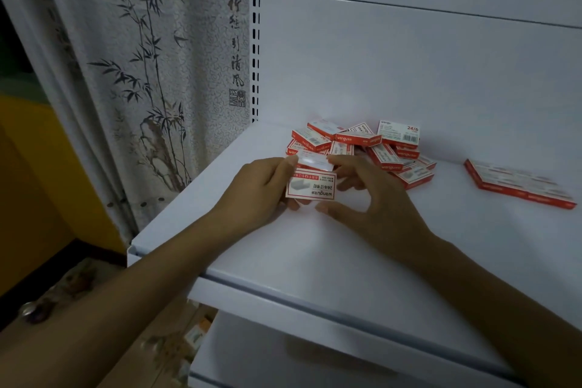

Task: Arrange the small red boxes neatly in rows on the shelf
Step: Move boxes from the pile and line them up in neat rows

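Note:
A loose heap of several small red-and-white boxes point(365, 145) lies at the back of the white shelf point(315, 255). In front of the heap my left hand point(258, 189) holds a box point(311, 186) with its white label facing up, a second box point(315, 161) resting against its far edge. My right hand point(368, 195) pinches the same boxes from the right, forefinger on top and thumb below. Further right, a flat row of several boxes point(519, 184) lies side by side on the shelf.
The shelf's white back panel point(409, 66) rises behind the boxes, with a slotted upright point(255, 41) at its left. A curtain printed with bamboo point(151, 72) hangs left of the shelf. A lower shelf point(283, 356) sits underneath.

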Tool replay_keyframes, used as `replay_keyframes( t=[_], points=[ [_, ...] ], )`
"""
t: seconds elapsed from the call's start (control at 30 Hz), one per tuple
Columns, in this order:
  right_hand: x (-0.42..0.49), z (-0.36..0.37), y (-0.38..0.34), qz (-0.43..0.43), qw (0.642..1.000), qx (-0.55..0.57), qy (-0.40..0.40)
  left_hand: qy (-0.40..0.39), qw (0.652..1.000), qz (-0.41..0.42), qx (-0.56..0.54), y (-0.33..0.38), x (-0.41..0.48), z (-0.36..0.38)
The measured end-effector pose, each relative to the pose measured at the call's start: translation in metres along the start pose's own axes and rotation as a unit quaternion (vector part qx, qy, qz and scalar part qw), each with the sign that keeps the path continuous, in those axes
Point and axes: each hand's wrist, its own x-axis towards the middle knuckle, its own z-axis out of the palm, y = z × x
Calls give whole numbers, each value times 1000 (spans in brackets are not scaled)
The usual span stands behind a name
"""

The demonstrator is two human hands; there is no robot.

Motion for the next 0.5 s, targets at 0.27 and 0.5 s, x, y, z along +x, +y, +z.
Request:
replay_keyframes(
  t=[0.27, 0.5],
  points=[
    [-4, 1, 6, -12, 999, -25, -25, -43, 998, 2, -53, 1, -2, 1],
    [-4, 0, 1, -19, 999, -20, 39, -38, 992, 16, -120, 14, -9, 4]
  ],
)
